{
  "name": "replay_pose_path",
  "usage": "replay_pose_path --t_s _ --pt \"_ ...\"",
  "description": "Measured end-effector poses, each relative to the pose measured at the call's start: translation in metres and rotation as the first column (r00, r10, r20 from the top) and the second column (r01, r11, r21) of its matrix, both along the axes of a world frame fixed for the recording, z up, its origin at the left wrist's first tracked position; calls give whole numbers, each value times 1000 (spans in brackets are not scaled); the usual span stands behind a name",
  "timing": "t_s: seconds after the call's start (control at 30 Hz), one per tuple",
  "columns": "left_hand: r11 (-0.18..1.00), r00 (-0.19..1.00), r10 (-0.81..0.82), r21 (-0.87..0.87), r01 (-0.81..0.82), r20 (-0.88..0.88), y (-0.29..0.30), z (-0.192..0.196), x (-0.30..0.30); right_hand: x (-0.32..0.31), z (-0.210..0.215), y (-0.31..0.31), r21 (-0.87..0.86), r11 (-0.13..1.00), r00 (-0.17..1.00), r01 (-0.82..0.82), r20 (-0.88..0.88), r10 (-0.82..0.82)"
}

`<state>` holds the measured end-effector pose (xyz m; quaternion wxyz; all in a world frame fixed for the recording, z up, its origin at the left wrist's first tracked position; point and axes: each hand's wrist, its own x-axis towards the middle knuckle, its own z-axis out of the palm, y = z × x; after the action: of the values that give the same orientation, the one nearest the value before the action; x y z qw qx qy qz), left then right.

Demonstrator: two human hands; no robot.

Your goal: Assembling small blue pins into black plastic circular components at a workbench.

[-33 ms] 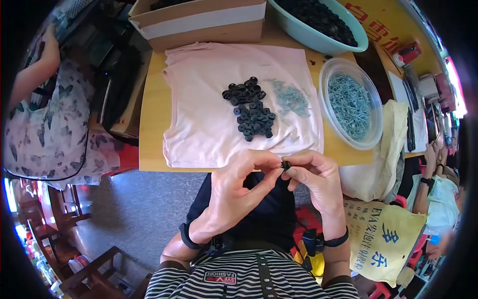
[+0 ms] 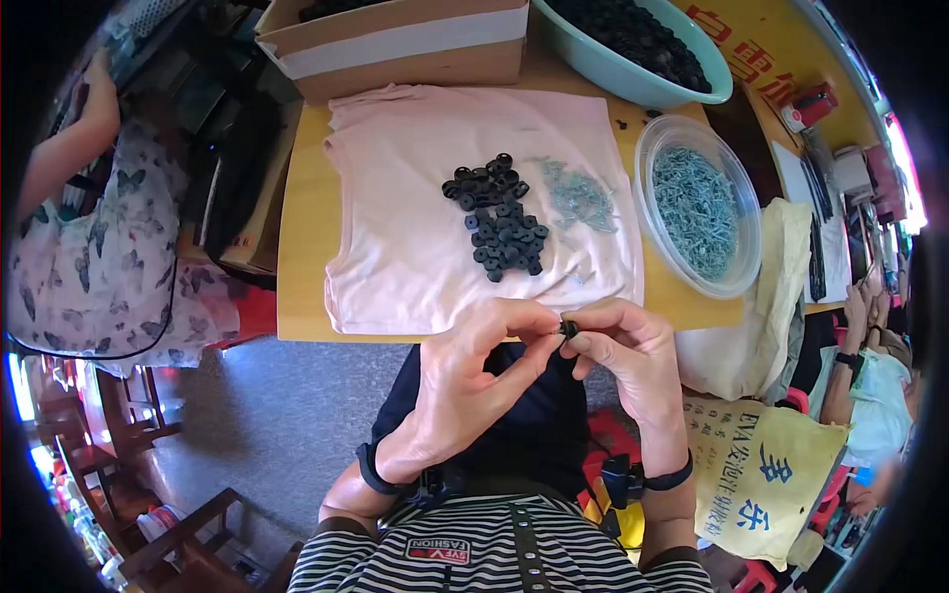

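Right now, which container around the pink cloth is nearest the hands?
The clear round tub, right of the pink cloth, holding silvery metal bits. The cardboard box and pale green bowl sit farther back and show black contents.

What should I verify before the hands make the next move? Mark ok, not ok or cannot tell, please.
1. Small black part between fingertips of left hand and right hand: ok.
2. Its exact orientation: cannot tell, fingers partly hide it.
3. Small black plastic-looking pieces on pale pink cloth: ok.
4. Thin silvery metal fasteners beside these pieces, on the cloth: ok.
5. Round clear plastic tub stocked with fasteners: ok.
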<state>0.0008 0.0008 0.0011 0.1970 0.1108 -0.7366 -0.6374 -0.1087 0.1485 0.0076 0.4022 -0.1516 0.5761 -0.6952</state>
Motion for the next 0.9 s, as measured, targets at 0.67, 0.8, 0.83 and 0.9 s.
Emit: replay_pose_path --t_s 0.67,0.8,0.83,0.9 --pt "726 972 216 -680 -98 91 -99 3 -100 -27 -33 10 5 983 982 186 -39 -185" --pt "630 968 231 -773 -71 100 -95 -15 -123 -24 -36 9 21 984 983 175 -55 -174" --pt "608 957 254 -792 -45 140 -95 -19 -127 -24 -36 9 18 986 985 167 -56 -166" --pt "584 946 271 -812 -14 178 -94 -22 -132 -25 -38 10 27 987 985 158 -69 -156"
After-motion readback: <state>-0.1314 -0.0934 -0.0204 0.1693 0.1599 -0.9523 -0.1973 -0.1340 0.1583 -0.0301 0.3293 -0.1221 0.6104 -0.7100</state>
